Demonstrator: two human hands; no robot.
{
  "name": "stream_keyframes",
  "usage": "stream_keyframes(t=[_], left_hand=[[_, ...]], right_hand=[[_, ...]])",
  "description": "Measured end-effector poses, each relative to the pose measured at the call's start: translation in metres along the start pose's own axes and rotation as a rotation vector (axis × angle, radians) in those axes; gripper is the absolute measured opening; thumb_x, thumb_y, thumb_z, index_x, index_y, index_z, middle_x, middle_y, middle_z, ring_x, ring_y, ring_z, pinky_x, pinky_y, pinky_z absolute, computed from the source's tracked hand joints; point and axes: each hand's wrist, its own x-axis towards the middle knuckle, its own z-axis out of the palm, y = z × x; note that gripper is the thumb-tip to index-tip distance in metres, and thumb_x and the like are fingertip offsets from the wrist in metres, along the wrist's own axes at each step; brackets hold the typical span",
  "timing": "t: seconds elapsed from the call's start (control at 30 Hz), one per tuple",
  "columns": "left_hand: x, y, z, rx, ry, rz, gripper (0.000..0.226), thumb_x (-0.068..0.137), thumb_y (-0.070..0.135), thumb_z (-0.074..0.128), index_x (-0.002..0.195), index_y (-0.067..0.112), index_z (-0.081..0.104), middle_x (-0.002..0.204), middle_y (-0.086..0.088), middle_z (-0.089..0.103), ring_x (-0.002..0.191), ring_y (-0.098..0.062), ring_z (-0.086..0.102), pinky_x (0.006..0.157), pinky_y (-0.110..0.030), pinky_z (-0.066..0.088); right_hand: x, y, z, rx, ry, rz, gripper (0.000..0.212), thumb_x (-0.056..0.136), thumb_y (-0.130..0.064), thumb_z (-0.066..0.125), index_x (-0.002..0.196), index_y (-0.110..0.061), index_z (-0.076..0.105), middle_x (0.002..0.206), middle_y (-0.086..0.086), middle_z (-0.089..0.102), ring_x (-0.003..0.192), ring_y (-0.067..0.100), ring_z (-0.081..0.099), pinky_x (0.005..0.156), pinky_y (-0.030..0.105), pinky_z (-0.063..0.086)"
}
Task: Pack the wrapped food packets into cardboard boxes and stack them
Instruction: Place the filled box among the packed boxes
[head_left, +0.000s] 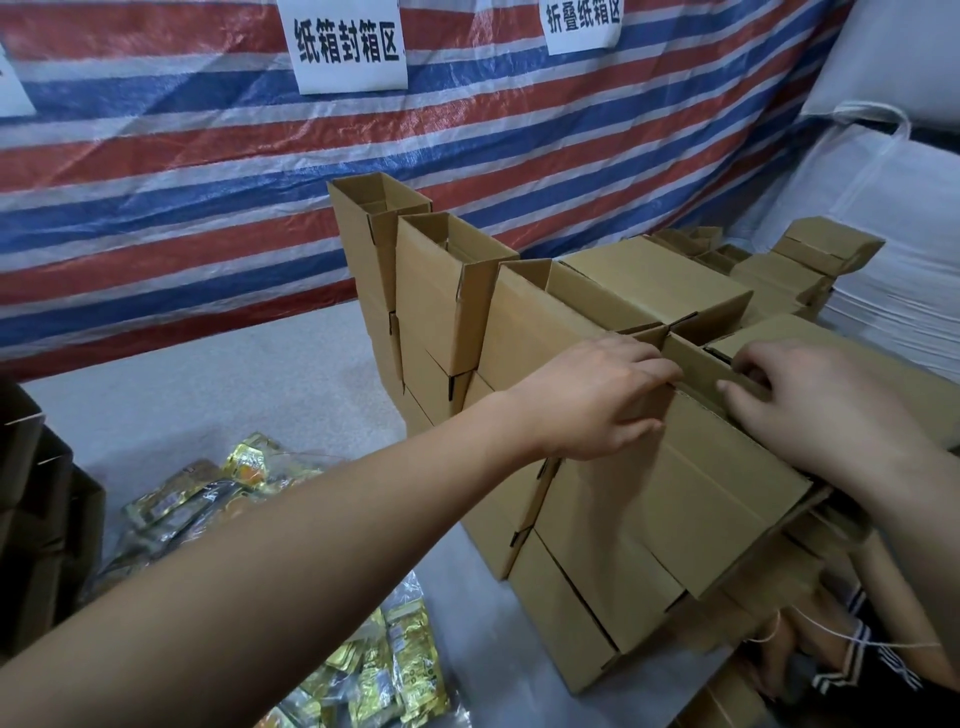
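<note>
Currently both hands work at the top edge of the nearest cardboard box (691, 499), which rests on the stack of boxes (571, 597) at the right of the worktop (208, 384). The left hand (597, 400) reaches across, fingers curled over the box's far edge and gripping it. The right hand (810, 405) pinches the same edge from the other side, fingertips bent onto the flap. Judged from this posture, the step in hand is closing or seating a flap on this box.

To do it well:
- Keep the left hand as the steadying grip so the box does not slide off the stack beneath it.
- Fold the flap along its crease with the right hand; press evenly along the edge, not at one corner.
- Square the box with the stack below before letting go.

Open boxes (441, 291) stand upright behind, near the striped tarpaulin (182, 182), with more boxes (779, 275) piled farther right. The wrapped food packets (384, 670) lie in a loose gold heap at the lower left, well apart from both hands; whether this box already holds packets cannot be told.
</note>
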Motion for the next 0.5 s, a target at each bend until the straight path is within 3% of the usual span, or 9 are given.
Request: stream_keyframes(t=[0.13,0.27,0.43,0.5], left_hand=[[-0.009,-0.002,-0.005,0.022,0.024,-0.038,0.056,0.094,0.032,0.063,0.145,0.020,0.045,0.150,-0.004,0.044,0.141,-0.019,0.037,0.118,-0.038,0.030],[-0.024,-0.007,-0.029,-0.048,0.179,-0.107,0.054,0.095,0.028,0.061,0.145,0.017,0.044,0.146,-0.005,0.047,0.135,-0.016,0.043,0.112,-0.035,0.039],[-0.093,-0.030,-0.071,-0.117,0.348,-0.407,0.043,0.098,0.035,0.053,0.139,0.023,0.049,0.130,0.014,0.053,0.117,0.009,0.045,0.099,-0.004,0.034],[-0.142,-0.041,-0.083,-0.123,0.418,-0.568,0.038,0.097,0.038,0.051,0.133,0.027,0.053,0.119,0.020,0.055,0.107,0.010,0.051,0.092,-0.007,0.041]], right_hand=[[0.007,-0.013,-0.002,0.005,0.093,-0.076,0.029,0.094,-0.041,0.056,0.111,-0.019,0.065,0.089,-0.003,0.053,0.080,0.016,0.048,0.057,0.028,0.033],[0.015,-0.035,-0.008,0.057,0.163,-0.160,0.027,0.091,-0.050,0.051,0.103,-0.029,0.063,0.081,-0.014,0.047,0.070,0.002,0.044,0.052,0.020,0.028],[0.025,-0.104,-0.005,0.277,0.167,-0.304,0.035,0.089,-0.055,0.046,0.108,-0.031,0.062,0.085,-0.018,0.049,0.074,-0.003,0.049,0.057,0.019,0.036],[0.022,-0.145,0.000,0.376,0.144,-0.371,0.035,0.088,-0.056,0.044,0.108,-0.033,0.062,0.088,-0.018,0.054,0.077,-0.003,0.052,0.060,0.018,0.042]])
